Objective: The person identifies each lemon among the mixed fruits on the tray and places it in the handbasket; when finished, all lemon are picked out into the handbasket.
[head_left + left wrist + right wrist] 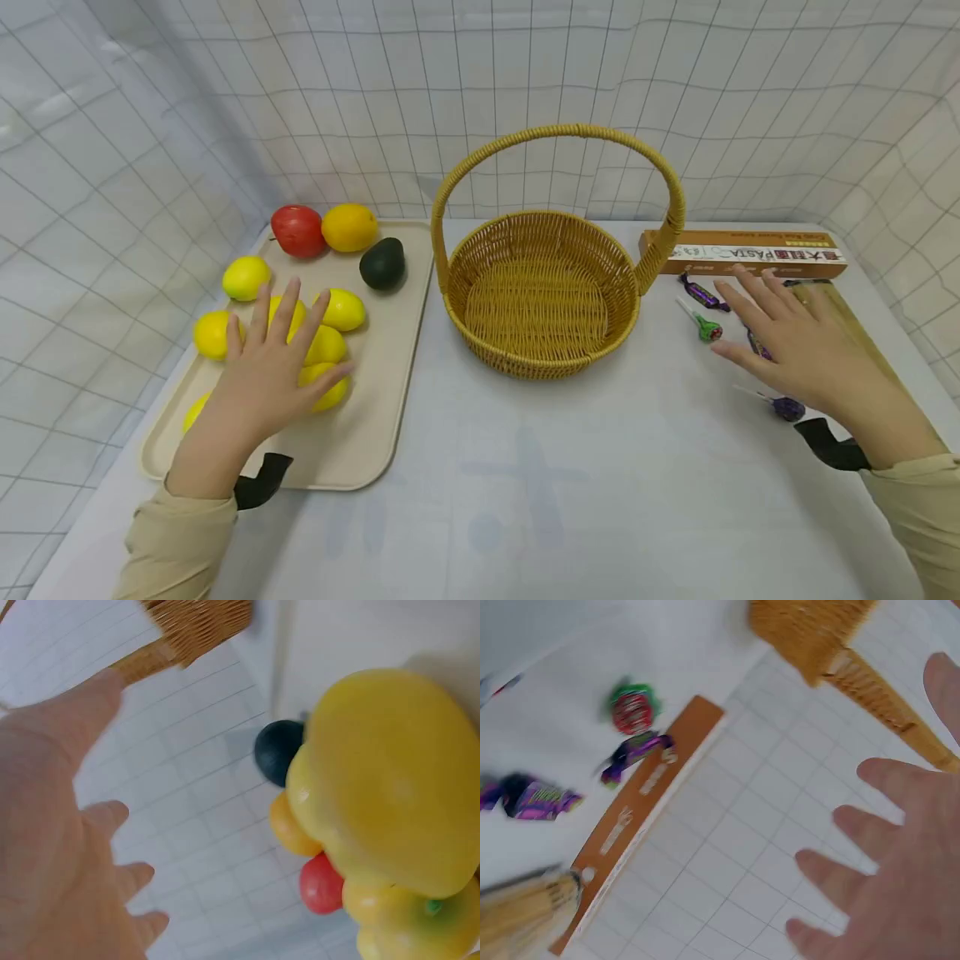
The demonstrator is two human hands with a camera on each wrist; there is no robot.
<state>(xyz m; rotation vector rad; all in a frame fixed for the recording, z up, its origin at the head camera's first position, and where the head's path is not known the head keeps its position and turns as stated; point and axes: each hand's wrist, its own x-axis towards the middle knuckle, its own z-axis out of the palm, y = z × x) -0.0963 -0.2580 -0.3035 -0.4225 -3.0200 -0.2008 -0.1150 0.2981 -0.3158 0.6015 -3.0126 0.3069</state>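
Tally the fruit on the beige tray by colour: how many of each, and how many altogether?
Yellow fruit: 7 as far as can be told, several partly under the left hand
Red round fruit: 1
Orange round fruit: 1
Dark green avocado-shaped fruit: 1
Total: 10 on the beige plastic tray

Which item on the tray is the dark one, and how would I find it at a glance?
Start at the beige tray left of the wicker basket. Look to its far right corner, beside the orange and the red fruit. There lies the avocado, the only dark green, almost black piece among yellow lemons.
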